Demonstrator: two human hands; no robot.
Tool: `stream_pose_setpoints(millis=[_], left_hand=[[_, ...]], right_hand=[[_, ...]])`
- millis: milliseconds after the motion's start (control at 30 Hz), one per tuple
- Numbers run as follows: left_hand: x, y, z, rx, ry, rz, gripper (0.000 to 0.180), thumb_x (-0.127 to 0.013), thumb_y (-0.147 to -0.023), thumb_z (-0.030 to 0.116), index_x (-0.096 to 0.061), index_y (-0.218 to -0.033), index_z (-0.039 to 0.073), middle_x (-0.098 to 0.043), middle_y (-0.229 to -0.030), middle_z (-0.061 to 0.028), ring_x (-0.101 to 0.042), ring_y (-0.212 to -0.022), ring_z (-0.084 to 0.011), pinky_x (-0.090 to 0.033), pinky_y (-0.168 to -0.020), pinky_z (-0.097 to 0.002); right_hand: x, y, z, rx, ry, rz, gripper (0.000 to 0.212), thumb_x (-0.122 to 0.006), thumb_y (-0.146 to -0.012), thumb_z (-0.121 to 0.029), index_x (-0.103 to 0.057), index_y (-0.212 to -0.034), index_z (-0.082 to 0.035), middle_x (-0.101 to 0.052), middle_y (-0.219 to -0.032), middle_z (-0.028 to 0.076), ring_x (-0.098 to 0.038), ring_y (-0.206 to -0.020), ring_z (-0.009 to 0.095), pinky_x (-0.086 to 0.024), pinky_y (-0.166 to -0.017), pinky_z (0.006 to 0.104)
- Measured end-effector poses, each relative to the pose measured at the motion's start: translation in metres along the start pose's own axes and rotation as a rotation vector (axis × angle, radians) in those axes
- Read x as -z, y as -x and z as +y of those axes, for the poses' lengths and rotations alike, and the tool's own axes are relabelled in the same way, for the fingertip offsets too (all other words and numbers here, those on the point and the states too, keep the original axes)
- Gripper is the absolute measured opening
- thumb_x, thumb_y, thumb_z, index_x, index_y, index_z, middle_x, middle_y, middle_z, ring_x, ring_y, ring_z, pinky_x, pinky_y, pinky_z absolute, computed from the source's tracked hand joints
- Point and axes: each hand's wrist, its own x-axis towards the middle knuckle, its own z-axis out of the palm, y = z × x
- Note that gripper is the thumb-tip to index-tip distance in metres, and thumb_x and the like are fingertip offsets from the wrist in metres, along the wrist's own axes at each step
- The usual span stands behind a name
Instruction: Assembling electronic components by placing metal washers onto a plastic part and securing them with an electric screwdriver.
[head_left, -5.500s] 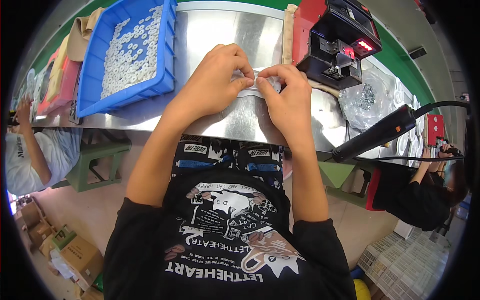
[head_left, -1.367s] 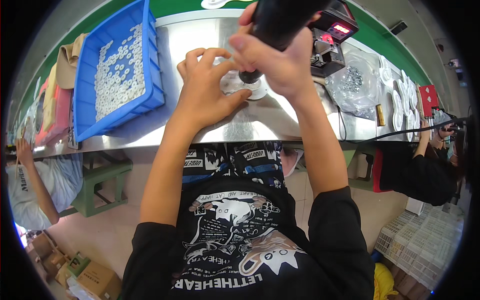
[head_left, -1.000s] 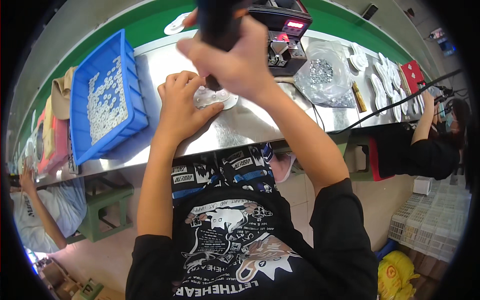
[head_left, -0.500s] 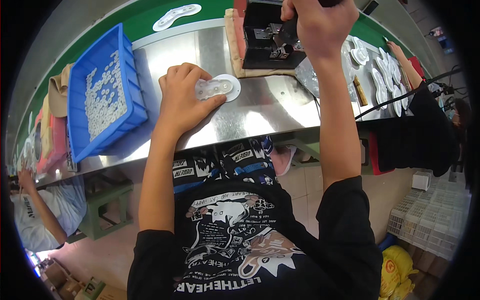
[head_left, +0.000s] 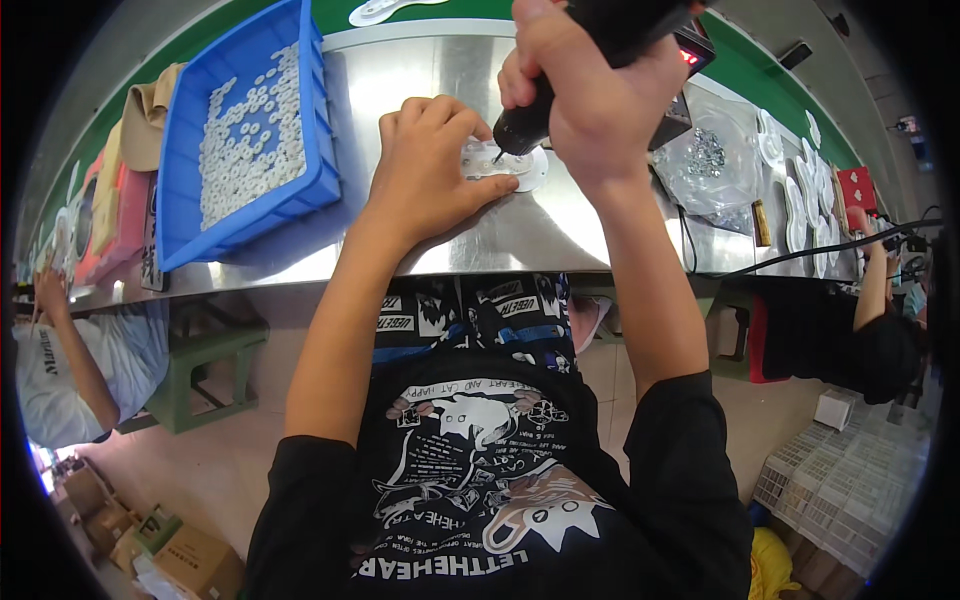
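Note:
My left hand (head_left: 428, 168) is closed on a white oblong plastic piece (head_left: 533, 172) with rounded ends, pressing it flat against the metal worktop. Its thumb lies along the near edge and the fingers bend over the far side. In my right hand (head_left: 600, 115) is a black electric screwdriver (head_left: 522, 124), gripped from above and tilted. The thin bit points down onto the white piece, close to my left fingertips. Whether it sits in a screw is too small to tell.
Left of my hands stands a blue bin (head_left: 262, 222) of small white round parts. To the right lie a clear plastic bag (head_left: 705, 190) of screws, a brush (head_left: 762, 224), several white pieces (head_left: 797, 215) and a black cable (head_left: 800, 257). Co-workers sit at both sides.
My right hand has brought the screwdriver from the black box at the back down to the white piece. The left hand keeps its hold. The whole view has shifted.

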Motion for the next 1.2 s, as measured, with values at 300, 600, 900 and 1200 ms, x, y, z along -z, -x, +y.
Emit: stream_pose_setpoints(millis=[300, 600, 900, 1200], left_hand=[[0.0, 0.002, 0.001, 0.017, 0.033, 0.025, 0.048, -0.088, -0.07, 0.043, -0.068, -0.099, 0.011, -0.061, -0.111, -0.0055, -0.049, -0.12, -0.0296, -0.034, -0.105, -0.043], [-0.003, -0.002, -0.003, -0.017, 0.049, 0.026, 0.053, -0.088, -0.071, 0.044, -0.066, -0.107, 0.011, -0.061, -0.113, -0.0054, -0.05, -0.119, -0.0298, -0.034, -0.104, -0.0439], [0.005, 0.005, 0.0, -0.025, -0.014, 0.025, 0.055, -0.084, -0.073, 0.047, -0.067, -0.112, 0.012, -0.061, -0.112, -0.0073, -0.052, -0.113, -0.0307, -0.035, -0.1, -0.0444], [0.041, -0.086, 0.024, 0.251, -0.445, -0.24, 0.046, -0.073, -0.085, 0.045, -0.074, -0.102, 0.002, -0.071, -0.11, -0.0179, -0.065, -0.107, -0.0359, -0.049, -0.094, -0.0486]], right_hand=[[-0.019, 0.019, -0.016, -0.506, 0.3, 0.311, 0.023, -0.065, -0.091, 0.006, -0.055, -0.111, 0.004, -0.059, -0.065, 0.003, -0.057, -0.049, 0.011, -0.043, -0.047, 0.0252], [0.013, 0.014, 0.036, 0.237, 0.377, -0.233, 0.02, -0.076, -0.083, -0.003, -0.064, -0.099, -0.001, -0.062, -0.078, 0.002, -0.06, -0.067, 0.01, -0.048, -0.062, 0.0251], [-0.001, 0.014, -0.006, -0.628, 0.329, 0.02, 0.028, -0.075, -0.086, -0.001, -0.06, -0.108, 0.002, -0.06, -0.074, 0.004, -0.057, -0.053, 0.011, -0.046, -0.051, 0.0257], [0.034, 0.005, -0.036, -0.236, 0.121, 0.38, 0.029, -0.054, -0.092, -0.006, -0.051, -0.12, 0.0, -0.048, -0.067, 0.006, -0.047, -0.052, 0.018, -0.049, -0.056, 0.0384]])
